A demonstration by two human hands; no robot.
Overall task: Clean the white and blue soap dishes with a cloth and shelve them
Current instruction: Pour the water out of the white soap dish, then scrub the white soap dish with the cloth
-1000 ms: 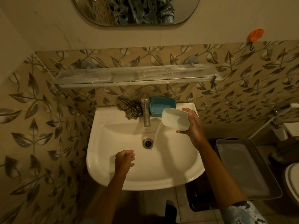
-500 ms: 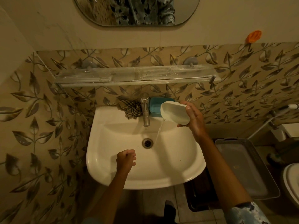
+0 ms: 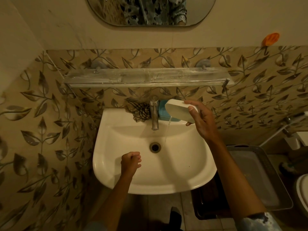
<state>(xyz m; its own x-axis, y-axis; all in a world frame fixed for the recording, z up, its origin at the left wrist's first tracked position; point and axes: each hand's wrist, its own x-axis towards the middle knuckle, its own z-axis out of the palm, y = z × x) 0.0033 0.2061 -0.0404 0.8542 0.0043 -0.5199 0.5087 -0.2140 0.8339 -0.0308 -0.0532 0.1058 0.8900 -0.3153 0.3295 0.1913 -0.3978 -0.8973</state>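
now the white soap dish (image 3: 180, 110) is being drained, i judge: the right hand (image 3: 201, 120) grips it tipped on edge at one o'clock from the drain (image 3: 155, 147), a thin stream of water (image 3: 167, 130) falling into the sink (image 3: 116, 170), while the left hand (image 3: 130, 162) hovers at seven o'clock, fingers curled on nothing. next comes wiping, which calls for that hand to uncurl and fetch the striped cloth (image 3: 140, 112) at eleven o'clock. the blue soap dish (image 3: 163, 112) sits behind the white one at twelve, its inside hidden.
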